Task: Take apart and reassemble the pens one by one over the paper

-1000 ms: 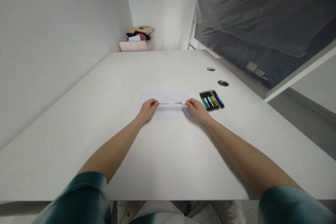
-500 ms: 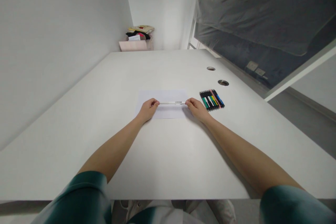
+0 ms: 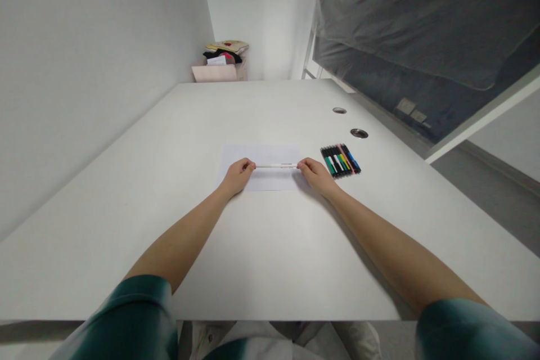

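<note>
A thin white pen (image 3: pixel 276 166) is held level between my two hands over a white sheet of paper (image 3: pixel 264 154) on the white table (image 3: pixel 253 247). My left hand (image 3: pixel 237 175) pinches its left end, fingers closed. My right hand (image 3: pixel 314 173) pinches its right end, fingers closed as well. Just right of my right hand lies a row of several coloured markers (image 3: pixel 341 160) with black caps.
Two round cable holes (image 3: pixel 358 133) sit in the table behind the markers. A pink box with clutter (image 3: pixel 219 64) stands past the table's far end. A white wall runs along the left; a dark covered frame (image 3: pixel 422 28) rises on the right.
</note>
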### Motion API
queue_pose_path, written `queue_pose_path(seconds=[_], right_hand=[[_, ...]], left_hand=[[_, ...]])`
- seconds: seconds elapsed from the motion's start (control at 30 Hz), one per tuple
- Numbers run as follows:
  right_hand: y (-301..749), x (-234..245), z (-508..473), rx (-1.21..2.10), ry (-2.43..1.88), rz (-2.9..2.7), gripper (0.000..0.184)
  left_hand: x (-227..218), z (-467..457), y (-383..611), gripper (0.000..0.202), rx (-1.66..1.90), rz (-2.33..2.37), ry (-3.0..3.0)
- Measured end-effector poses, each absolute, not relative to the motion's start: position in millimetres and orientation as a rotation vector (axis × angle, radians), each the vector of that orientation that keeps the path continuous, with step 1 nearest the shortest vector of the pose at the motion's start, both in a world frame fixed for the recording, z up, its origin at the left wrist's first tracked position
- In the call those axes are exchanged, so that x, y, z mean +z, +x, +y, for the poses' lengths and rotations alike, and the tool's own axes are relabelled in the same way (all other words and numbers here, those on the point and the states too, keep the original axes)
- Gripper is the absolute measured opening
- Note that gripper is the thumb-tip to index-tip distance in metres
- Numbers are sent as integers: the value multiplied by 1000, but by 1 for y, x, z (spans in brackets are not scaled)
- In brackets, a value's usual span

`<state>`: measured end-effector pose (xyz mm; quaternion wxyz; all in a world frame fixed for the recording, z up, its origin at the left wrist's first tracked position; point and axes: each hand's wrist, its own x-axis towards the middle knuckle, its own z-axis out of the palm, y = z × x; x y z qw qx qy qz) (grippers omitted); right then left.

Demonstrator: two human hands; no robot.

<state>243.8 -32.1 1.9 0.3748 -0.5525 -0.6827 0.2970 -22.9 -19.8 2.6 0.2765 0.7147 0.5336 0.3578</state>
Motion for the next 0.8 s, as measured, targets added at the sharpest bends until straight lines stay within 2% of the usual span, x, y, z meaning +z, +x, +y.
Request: queue_pose_path(seconds=[0.8], right_hand=[[242,5,-34,757,-1401,-1755,29]], left_hand=[[4,-21,-24,29,927,1422,1937]])
